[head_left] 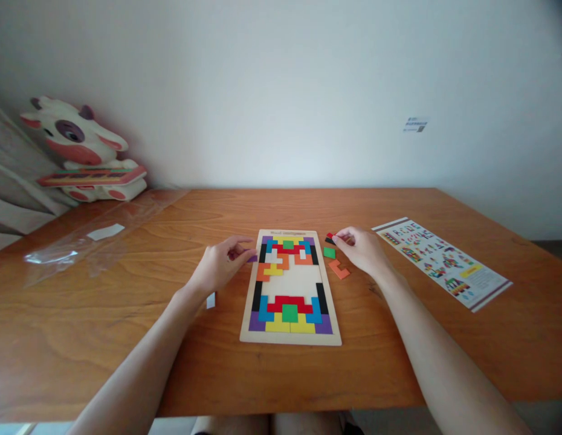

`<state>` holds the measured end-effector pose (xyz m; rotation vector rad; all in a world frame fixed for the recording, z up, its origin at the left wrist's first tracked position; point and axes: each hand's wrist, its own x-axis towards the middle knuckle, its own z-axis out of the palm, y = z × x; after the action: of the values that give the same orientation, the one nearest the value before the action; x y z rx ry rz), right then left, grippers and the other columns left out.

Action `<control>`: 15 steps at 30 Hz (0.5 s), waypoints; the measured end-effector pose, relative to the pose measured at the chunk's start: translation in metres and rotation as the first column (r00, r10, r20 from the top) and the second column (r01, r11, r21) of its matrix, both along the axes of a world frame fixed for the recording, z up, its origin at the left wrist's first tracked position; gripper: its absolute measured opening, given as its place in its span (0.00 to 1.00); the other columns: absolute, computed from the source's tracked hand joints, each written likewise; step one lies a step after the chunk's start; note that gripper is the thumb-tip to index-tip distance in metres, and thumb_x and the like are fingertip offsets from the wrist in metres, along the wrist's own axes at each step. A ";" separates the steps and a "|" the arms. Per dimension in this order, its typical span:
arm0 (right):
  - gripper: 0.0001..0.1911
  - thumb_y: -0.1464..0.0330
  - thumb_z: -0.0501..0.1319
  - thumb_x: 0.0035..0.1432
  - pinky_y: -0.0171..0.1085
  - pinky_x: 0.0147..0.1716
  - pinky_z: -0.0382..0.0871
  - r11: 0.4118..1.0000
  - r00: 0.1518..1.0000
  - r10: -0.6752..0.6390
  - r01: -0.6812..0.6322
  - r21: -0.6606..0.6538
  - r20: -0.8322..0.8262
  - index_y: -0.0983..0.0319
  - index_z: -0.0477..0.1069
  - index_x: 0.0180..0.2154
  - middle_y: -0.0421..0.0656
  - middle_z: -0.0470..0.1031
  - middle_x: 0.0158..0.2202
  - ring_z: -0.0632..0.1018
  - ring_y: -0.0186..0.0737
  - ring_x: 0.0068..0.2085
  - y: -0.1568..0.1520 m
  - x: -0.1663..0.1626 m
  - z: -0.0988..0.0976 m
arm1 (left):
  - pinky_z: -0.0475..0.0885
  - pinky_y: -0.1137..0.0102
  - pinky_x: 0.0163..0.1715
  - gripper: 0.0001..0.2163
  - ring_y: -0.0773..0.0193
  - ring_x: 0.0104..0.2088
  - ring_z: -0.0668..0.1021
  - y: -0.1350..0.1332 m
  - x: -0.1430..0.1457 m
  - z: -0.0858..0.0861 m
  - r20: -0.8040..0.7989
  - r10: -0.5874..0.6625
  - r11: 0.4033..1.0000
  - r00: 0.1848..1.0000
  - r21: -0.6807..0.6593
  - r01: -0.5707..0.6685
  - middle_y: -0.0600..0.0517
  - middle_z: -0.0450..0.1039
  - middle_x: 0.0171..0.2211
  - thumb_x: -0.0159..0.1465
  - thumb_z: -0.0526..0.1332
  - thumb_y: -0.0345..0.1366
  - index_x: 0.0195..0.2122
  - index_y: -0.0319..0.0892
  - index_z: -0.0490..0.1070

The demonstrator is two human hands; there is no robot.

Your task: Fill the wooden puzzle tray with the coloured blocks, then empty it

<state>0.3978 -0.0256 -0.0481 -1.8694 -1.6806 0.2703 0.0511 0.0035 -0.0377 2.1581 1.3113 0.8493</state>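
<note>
A wooden puzzle board [290, 339] lies in front of me, with coloured block pieces along its top, bottom and sides and a bare patch mid-board. Left of the board, my left hand [222, 260] has its thumb and fingers curled round a purple puzzle piece [252, 259], partly hidden by the hand. Beyond the board's right edge, my right hand [358, 246] pinches a black puzzle piece [329, 240]; a red piece [330, 235] shows right by it. Close to that hand lie a green piece [329, 252] and an orange angular piece [339, 269].
A white piece [211, 300] rests beside my left forearm. On the right lies a printed pattern sheet [439, 260]. Clear plastic wrapping [67, 257] spreads over the table's left side, near a cow-shaped toy keyboard [90, 157]. A wall stands behind the wooden table [376, 356].
</note>
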 end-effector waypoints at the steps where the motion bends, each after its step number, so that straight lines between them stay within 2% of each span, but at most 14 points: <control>1: 0.09 0.61 0.61 0.60 0.40 0.39 0.72 1.000 1.000 0.007 -0.007 0.020 0.005 0.59 0.74 0.35 0.46 0.81 0.36 0.79 0.42 0.35 0.000 0.000 0.000 | 0.75 0.69 0.34 0.18 0.62 0.29 0.79 0.001 -0.004 0.001 -0.050 -0.065 0.998 0.997 0.000 0.065 0.53 0.81 0.30 0.63 0.61 0.52 0.43 0.44 0.77; 3: 0.09 0.62 0.60 0.60 0.40 0.39 0.71 0.998 1.000 0.014 -0.014 0.055 0.009 0.60 0.74 0.35 0.45 0.81 0.36 0.78 0.42 0.34 0.000 0.001 -0.001 | 0.75 0.70 0.35 0.15 0.63 0.30 0.79 0.001 -0.011 0.003 -0.134 -0.192 0.981 0.972 -0.005 0.193 0.54 0.81 0.31 0.64 0.61 0.50 0.39 0.46 0.78; 5: 0.09 0.61 0.60 0.60 0.40 0.39 0.71 0.998 1.000 0.015 -0.016 0.068 0.004 0.60 0.74 0.35 0.46 0.81 0.36 0.78 0.42 0.34 0.001 0.003 -0.002 | 0.74 0.71 0.34 0.14 0.64 0.30 0.79 0.001 -0.016 0.005 -0.181 -0.247 0.968 0.952 -0.008 0.249 0.54 0.81 0.32 0.66 0.58 0.48 0.36 0.46 0.78; 8: 0.10 0.61 0.60 0.60 0.40 0.38 0.70 0.998 1.000 0.013 -0.013 0.066 -0.002 0.60 0.74 0.35 0.46 0.81 0.36 0.78 0.42 0.34 0.001 0.004 -0.003 | 0.72 0.70 0.31 0.14 0.64 0.27 0.77 0.003 -0.025 0.006 -0.303 -0.205 0.965 0.931 0.099 0.245 0.53 0.78 0.27 0.66 0.57 0.46 0.32 0.45 0.77; 10: 0.09 0.61 0.60 0.60 0.39 0.38 0.70 0.998 1.000 0.010 -0.011 0.069 0.004 0.60 0.74 0.35 0.46 0.80 0.36 0.78 0.42 0.34 0.001 0.004 -0.003 | 0.72 0.67 0.34 0.14 0.61 0.29 0.76 0.007 -0.031 0.006 -0.411 -0.157 0.941 0.898 0.215 0.262 0.51 0.76 0.27 0.66 0.56 0.45 0.30 0.44 0.75; 12: 0.09 0.62 0.60 0.60 0.39 0.39 0.70 0.997 1.000 0.000 -0.002 0.073 0.016 0.60 0.74 0.35 0.46 0.80 0.36 0.78 0.42 0.34 0.001 0.004 -0.003 | 0.73 0.61 0.42 0.13 0.56 0.36 0.77 0.011 -0.036 0.003 -0.475 -0.106 0.918 0.874 0.291 0.269 0.47 0.77 0.32 0.65 0.57 0.45 0.33 0.43 0.75; 15: 0.08 0.63 0.60 0.60 0.39 0.40 0.71 0.998 0.999 -0.024 0.022 0.058 0.027 0.59 0.74 0.35 0.45 0.81 0.37 0.78 0.42 0.35 0.001 0.006 -0.002 | 0.71 0.55 0.51 0.16 0.49 0.46 0.77 0.016 -0.041 -0.002 -0.493 -0.089 0.922 0.865 0.288 0.259 0.44 0.77 0.45 0.63 0.59 0.47 0.46 0.43 0.74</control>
<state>0.4035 -0.0245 -0.0505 -1.8568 -1.6662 0.1858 0.0103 0.0190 -0.0397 2.8542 1.2104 0.5191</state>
